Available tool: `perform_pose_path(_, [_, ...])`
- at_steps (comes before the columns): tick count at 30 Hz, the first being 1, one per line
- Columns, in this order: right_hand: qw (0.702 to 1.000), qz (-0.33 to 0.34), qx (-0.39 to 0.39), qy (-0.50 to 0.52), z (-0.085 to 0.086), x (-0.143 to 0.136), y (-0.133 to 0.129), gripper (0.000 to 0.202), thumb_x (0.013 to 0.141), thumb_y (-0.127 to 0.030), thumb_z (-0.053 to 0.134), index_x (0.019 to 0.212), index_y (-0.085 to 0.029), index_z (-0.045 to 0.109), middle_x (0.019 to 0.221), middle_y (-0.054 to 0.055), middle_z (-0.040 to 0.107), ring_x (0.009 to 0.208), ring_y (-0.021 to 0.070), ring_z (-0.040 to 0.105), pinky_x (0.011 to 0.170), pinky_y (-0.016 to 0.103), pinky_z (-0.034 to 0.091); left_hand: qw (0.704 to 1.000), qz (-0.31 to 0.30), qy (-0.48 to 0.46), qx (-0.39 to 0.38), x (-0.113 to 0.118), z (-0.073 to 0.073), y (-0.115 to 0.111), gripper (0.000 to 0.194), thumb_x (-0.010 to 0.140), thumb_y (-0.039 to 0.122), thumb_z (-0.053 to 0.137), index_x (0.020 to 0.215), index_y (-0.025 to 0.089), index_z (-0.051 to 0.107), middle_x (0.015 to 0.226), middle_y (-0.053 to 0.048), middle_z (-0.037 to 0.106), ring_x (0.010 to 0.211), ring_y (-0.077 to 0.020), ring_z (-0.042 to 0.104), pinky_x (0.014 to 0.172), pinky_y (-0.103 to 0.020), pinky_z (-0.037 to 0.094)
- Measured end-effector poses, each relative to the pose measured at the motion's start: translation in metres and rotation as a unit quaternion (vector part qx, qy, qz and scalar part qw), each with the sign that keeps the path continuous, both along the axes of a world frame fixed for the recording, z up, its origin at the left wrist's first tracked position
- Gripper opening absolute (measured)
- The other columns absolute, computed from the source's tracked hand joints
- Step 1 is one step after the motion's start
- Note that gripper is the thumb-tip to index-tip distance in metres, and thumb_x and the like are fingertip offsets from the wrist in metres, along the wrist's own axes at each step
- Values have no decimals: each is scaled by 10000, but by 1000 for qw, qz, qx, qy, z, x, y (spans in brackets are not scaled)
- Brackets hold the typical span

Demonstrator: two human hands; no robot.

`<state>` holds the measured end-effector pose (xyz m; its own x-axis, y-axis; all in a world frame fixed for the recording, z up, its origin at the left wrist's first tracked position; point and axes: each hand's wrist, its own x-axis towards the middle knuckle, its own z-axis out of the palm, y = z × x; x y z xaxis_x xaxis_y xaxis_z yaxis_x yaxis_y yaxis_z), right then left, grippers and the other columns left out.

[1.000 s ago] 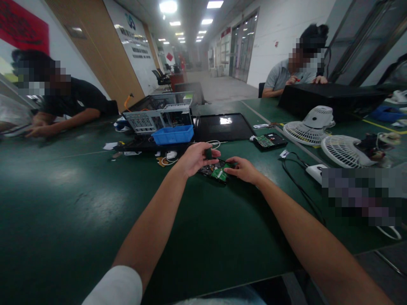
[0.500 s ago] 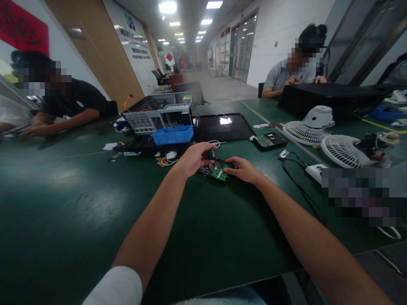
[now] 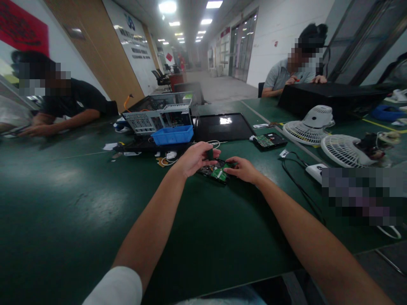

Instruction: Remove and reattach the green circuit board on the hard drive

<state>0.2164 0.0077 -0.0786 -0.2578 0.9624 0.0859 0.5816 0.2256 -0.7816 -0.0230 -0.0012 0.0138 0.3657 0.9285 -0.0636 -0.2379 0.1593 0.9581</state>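
Note:
An opened-looking hard drive [image 3: 218, 173], with a green circuit board and a dark casing, lies on the green table in front of me. My right hand [image 3: 241, 168] grips its right edge between thumb and fingers. Over the drive's upper left part hovers my left hand [image 3: 200, 159], fingers curled round a short dark shape that I cannot make out. The lower end of that shape and the spot beneath it are hidden by the hand.
Behind the hands stand a blue bin [image 3: 173, 135] and a metal computer case [image 3: 146, 120], beside a black panel [image 3: 225, 127]. To the right lie another hard drive [image 3: 269, 141], white fans [image 3: 307, 127] and a power strip [image 3: 314, 170]. Two people sit across the table.
The fingers of my left hand have shifted slightly and spread a little around the dark shape. My right hand and the hard drive stay in place.

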Motion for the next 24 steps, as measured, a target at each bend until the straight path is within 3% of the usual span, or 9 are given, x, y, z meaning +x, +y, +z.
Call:
perform_pose_path(8, [1000,-1,-5,1,1,0,-1,552,812,-492,793,1257,-182,692,763,5,657,641,144,583,636,282,481,997,14,51,48,0,-1,2,215,830,350,691,913,154,726,889,-77,672,834,-177,634,643,-257,543])
perform_pose_path(15, [1000,-2,-6,8,1,-1,-1,555,809,-481,798,1259,-174,694,770,15,664,657,149,591,646,284,493,999,-10,37,17,1,1,-2,255,834,355,698,964,136,686,890,-116,710,854,-221,683,663,-312,561])
perform_pose_path(24, [1000,-1,-2,0,2,-1,-1,549,815,-474,799,1260,-169,695,765,18,666,655,150,591,647,284,490,1000,23,11,2,2,-1,1,206,845,296,689,965,146,616,1013,-155,742,939,-245,709,749,-365,592])
